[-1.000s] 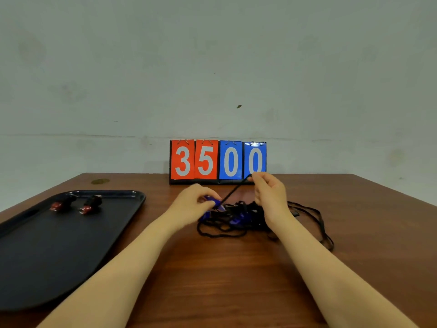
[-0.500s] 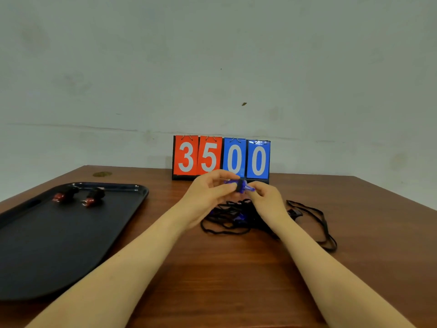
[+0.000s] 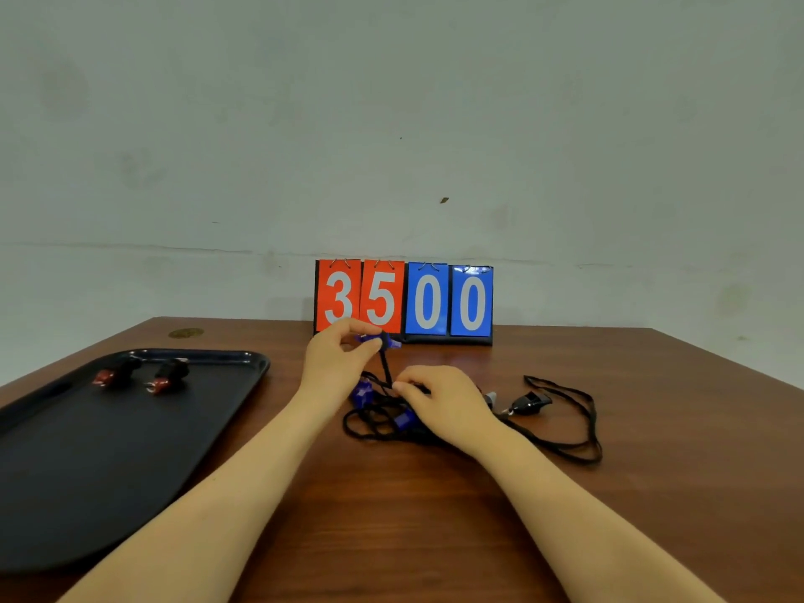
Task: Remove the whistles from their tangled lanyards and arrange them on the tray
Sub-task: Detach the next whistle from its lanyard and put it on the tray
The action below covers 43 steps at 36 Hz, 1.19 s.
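— Fingers (image 3: pixel 370 348), item one?
— Mine, left hand (image 3: pixel 337 363): pinching a blue whistle (image 3: pixel 377 340) raised above the table, so its cord (image 3: pixel 386 367) hangs taut and traceable.
— Right hand (image 3: pixel 443 404)?
— Fingertips nipping that same cord low down, at the tangled lanyards (image 3: pixel 391 422), probably to pin the heap while I work the whistle free.
— Remaining stock?
— More blue whistles (image 3: pixel 363 391) in the tangle; a black whistle (image 3: pixel 528 402) just right of it. Two red whistles (image 3: pixel 163 378) already on the tray (image 3: pixel 52 493), far end, side by side.
— Beyond?
— Scoreboard (image 3: pixel 404 302) reading 3500, wooden table (image 3: pixel 435 537).
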{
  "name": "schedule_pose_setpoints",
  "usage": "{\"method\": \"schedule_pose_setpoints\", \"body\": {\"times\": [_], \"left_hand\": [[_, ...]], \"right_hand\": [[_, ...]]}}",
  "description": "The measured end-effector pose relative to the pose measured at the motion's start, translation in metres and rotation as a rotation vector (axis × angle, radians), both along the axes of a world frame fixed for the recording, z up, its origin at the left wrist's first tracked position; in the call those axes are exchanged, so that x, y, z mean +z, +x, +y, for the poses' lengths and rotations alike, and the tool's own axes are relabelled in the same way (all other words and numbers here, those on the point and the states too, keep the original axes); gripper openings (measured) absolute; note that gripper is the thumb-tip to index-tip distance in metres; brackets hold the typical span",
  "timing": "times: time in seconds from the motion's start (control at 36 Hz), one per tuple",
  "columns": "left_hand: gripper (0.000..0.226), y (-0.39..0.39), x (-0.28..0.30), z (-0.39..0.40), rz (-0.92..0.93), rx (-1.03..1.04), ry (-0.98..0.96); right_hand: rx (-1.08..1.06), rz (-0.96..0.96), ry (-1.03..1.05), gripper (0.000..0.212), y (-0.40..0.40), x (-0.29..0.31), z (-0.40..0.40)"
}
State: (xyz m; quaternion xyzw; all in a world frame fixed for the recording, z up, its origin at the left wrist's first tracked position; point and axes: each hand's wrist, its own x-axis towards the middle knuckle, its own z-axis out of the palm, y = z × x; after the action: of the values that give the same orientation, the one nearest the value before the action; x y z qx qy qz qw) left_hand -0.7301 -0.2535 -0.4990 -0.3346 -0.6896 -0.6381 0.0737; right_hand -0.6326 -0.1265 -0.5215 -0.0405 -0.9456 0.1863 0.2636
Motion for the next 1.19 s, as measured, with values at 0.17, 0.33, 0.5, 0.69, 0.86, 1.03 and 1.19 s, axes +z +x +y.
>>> {"method": "schedule_pose_setpoints", "body": {"times": [0.17, 0.33, 0.5, 0.69, 0.86, 1.03, 1.19], "left_hand": [[0.016, -0.009, -0.007, 0.004, -0.026, 0.038, 0.011], [0.016, -0.009, -0.013, 0.011, -0.595, -0.176, 0.295], [0.016, -0.008, -0.023, 0.015, -0.582, -0.16, 0.21], [0.017, -0.003, -0.024, 0.019, -0.103, -0.045, -0.151], [0.023, -0.004, -0.017, 0.015, 0.106, -0.077, -0.262], [0.027, 0.007, -0.013, 0.016, 0.13, -0.218, -0.267], [0.028, 0.013, -0.012, 0.014, -0.043, -0.34, -0.103]], "right_hand": [[0.024, 0.018, -0.028, 0.02, 0.002, 0.008, -0.001], [0.055, -0.095, 0.007, 0.021, 0.006, 0.01, 0.001], [0.121, -0.162, 0.059, 0.022, 0.005, 0.007, -0.002], [0.128, -0.065, -0.177, 0.013, 0.005, 0.012, 0.003], [0.062, 0.112, -0.523, 0.015, 0.008, 0.017, 0.011], [-0.041, 0.214, -0.629, 0.019, 0.008, 0.016, 0.017], [-0.06, 0.249, -0.696, 0.015, 0.009, 0.016, 0.019]]}}
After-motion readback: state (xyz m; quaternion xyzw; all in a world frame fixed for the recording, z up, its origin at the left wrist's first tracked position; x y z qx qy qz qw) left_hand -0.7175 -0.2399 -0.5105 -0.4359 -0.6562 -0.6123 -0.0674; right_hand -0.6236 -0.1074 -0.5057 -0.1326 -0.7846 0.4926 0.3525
